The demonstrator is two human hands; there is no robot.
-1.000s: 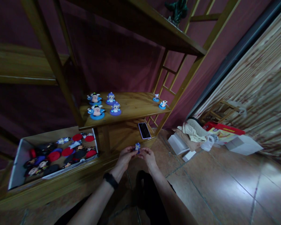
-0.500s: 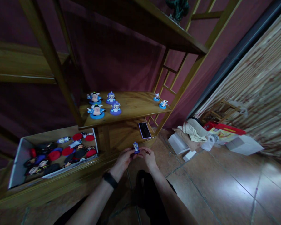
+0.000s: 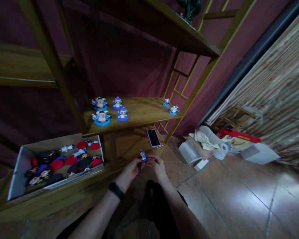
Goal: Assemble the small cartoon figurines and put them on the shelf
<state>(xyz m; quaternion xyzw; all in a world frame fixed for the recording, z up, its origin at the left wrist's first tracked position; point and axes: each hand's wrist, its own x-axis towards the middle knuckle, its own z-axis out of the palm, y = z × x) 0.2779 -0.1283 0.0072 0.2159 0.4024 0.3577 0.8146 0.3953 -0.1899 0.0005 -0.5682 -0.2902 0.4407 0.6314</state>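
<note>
A small purple-and-white figurine (image 3: pixel 143 155) on a round purple base is held between my two hands, in front of the lower shelf. The fingers of my left hand (image 3: pixel 132 168) are closed on the base from the left. From the right, my right hand (image 3: pixel 156 165) pinches the base's edge. Up on the middle shelf (image 3: pixel 143 111) stand two pig figurines (image 3: pixel 102 117) on blue bases and two purple figurines (image 3: pixel 122 114) at the left. Two smaller figurines (image 3: pixel 173 110) stand at that shelf's right end.
An open cardboard box (image 3: pixel 15 176) with several jumbled figurines and red and black bases sits at the left. A phone (image 3: pixel 153 137) lies on the lower shelf. White boxes (image 3: pixel 189 152), cloth (image 3: pixel 206 141) and a red package (image 3: pixel 239 135) are on the floor at right.
The figurine in my hands has tilted and turned a little to the left. Both hands stay almost in place, and the shelf figurines stand as before.
</note>
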